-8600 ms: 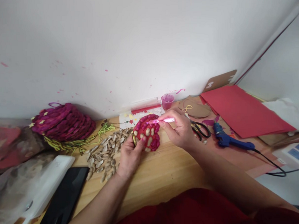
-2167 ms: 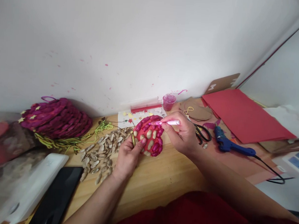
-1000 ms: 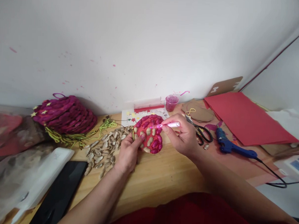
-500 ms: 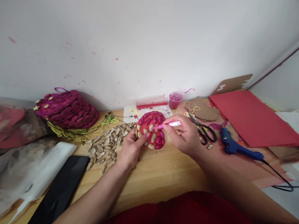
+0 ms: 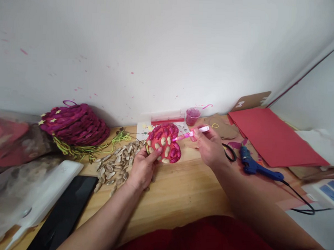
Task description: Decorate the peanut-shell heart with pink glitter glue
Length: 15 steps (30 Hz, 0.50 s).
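Observation:
In my left hand (image 5: 143,164) is a red heart-shaped piece (image 5: 158,139) covered with peanut shells, the thumb pressed on its front. Shells along its upper and right edges are painted shiny magenta; those in the middle and lower left are bare tan. My right hand (image 5: 210,147) pinches a white-handled paintbrush (image 5: 188,134), smeared pink toward its tip. That tip is at the heart's right side, close to a bare shell; whether it touches I cannot tell. Just behind the right hand stands a clear cup of magenta paint (image 5: 192,117).
Loose peanut shells (image 5: 113,168) lie left of the heart. Beyond them is a stack of magenta pieces (image 5: 80,125) with yellow-green strings. A phone (image 5: 63,212) lies front left. Scissors (image 5: 231,153), a blue glue gun (image 5: 255,166) with its cable and red sheets (image 5: 277,137) are at right.
The right hand and brush have drawn back slightly to the right from the heart's middle to its right side. The left hand still holds the heart. The view has shifted a little.

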Available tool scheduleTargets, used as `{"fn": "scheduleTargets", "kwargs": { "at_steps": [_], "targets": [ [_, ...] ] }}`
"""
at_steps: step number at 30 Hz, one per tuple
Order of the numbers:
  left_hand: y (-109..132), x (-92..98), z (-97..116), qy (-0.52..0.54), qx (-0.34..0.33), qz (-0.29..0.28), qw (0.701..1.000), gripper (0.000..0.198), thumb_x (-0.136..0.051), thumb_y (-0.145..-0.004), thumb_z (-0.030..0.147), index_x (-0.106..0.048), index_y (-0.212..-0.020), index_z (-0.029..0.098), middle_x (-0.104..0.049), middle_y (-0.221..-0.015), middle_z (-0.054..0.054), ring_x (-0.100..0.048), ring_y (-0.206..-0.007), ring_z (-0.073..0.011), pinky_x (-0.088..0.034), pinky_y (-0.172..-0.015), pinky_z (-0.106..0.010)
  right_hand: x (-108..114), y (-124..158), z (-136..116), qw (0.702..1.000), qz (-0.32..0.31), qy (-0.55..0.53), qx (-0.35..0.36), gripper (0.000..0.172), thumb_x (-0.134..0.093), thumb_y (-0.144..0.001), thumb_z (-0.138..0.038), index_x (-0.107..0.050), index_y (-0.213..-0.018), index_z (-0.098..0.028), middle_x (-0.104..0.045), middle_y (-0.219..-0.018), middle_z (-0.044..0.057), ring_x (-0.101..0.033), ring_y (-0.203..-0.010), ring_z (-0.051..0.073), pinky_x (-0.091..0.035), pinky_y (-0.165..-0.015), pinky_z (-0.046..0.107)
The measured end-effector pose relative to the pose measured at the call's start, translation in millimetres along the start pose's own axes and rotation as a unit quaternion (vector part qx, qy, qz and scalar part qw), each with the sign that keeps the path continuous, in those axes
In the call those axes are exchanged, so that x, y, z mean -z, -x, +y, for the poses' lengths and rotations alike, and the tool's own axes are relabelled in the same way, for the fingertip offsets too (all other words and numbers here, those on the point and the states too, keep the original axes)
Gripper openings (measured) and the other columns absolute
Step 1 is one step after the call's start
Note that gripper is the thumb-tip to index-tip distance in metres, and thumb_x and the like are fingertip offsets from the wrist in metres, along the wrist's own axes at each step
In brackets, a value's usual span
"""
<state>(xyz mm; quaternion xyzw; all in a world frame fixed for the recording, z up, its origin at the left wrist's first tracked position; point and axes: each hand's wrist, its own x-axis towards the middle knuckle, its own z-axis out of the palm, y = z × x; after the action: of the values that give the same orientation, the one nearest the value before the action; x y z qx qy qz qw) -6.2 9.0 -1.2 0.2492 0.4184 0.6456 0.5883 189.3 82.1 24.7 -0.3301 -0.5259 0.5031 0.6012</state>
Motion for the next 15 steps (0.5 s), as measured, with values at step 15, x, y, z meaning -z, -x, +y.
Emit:
{"fn": "scheduleTargets", "kwargs": {
  "at_steps": [15],
  "targets": [
    [-6.1,-0.5,3.3,0.014,-0.046,0.029,0.998,0.058,-0.106,-0.054,0.041,-0.075,-0.097,0.019,-0.083,-0.089,-0.002,-0.075,-0.073,-0.0158,-0.058,-0.067,-0.025,12.6,-8.5,11.7,0.968,-0.091,-0.104,-0.209,0.038,-0.085,-0.078,-0.057,-0.065,-0.087,-0.027,-0.080,-0.107,0.003,-0.075,-0.098,0.023,-0.048,-0.068,0.031]
  ]
}}
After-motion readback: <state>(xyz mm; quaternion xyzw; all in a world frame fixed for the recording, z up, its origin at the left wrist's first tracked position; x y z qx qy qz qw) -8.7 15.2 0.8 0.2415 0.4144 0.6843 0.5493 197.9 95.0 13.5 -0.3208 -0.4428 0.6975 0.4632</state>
